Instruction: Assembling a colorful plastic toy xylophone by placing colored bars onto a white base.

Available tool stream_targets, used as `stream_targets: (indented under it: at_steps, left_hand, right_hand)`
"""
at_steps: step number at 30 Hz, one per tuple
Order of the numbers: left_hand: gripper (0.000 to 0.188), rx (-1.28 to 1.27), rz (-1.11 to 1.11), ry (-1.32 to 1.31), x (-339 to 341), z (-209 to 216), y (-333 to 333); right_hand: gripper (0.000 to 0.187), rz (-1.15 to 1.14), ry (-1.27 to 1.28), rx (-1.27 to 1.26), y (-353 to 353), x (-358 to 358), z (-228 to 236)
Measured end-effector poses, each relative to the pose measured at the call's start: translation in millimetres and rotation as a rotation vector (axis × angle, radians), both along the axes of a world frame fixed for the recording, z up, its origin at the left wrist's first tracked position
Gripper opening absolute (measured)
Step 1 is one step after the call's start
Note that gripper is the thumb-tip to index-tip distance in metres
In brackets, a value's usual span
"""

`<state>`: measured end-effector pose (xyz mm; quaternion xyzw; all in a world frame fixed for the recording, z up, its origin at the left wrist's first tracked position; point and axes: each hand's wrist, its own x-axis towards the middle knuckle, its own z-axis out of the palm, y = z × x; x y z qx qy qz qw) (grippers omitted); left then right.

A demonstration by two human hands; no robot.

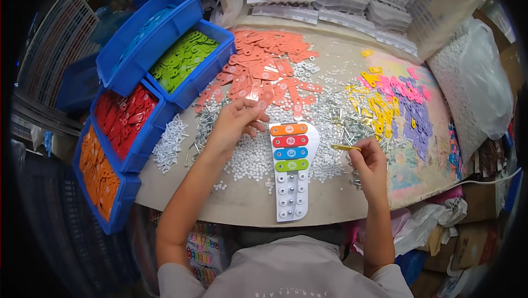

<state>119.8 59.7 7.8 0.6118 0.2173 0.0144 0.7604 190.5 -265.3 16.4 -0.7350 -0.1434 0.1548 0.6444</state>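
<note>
A white toy xylophone base [292,199] lies on the worktable between my hands. Four short bars sit across its far part: an orange bar [289,129], a red bar [290,141], a blue bar [290,154] and a green bar [291,165]. Its near part shows bare white round pegs. My left hand [242,119], to the left of the base's far end, pinches a coral bar [263,101] at the edge of the coral pile [264,50]. On the right, my right hand [369,160] holds a thin yellow bar [344,147] between thumb and fingers, above the table.
Blue bins [190,86] at the left hold green, red, orange and blue bars. White beads [247,160], white pegs [171,136] and metal pins [352,125] cover the table. Yellow, pink and purple bars [415,127] lie right, beside a bulging bag [467,78].
</note>
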Motion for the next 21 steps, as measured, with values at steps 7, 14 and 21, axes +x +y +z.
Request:
stream_targets:
  at_steps: [7,14,21]
  left_hand:
    - [0.017,-0.33,0.101,-0.016,-35.4,11.2,-35.1]
    - [0.011,-0.397,0.056,-0.152,-67.8,15.2,-47.9]
    - [0.014,0.064,0.001,-0.142,-75.4,2.0,-63.7]
  right_hand:
    - [0.017,0.072,0.149,0.136,6.3,-21.8,23.3]
    - [0.012,0.038,0.133,0.134,17.1,-35.8,21.3]
    - [0.02,0.175,0.064,-0.072,10.2,-40.1,8.8]
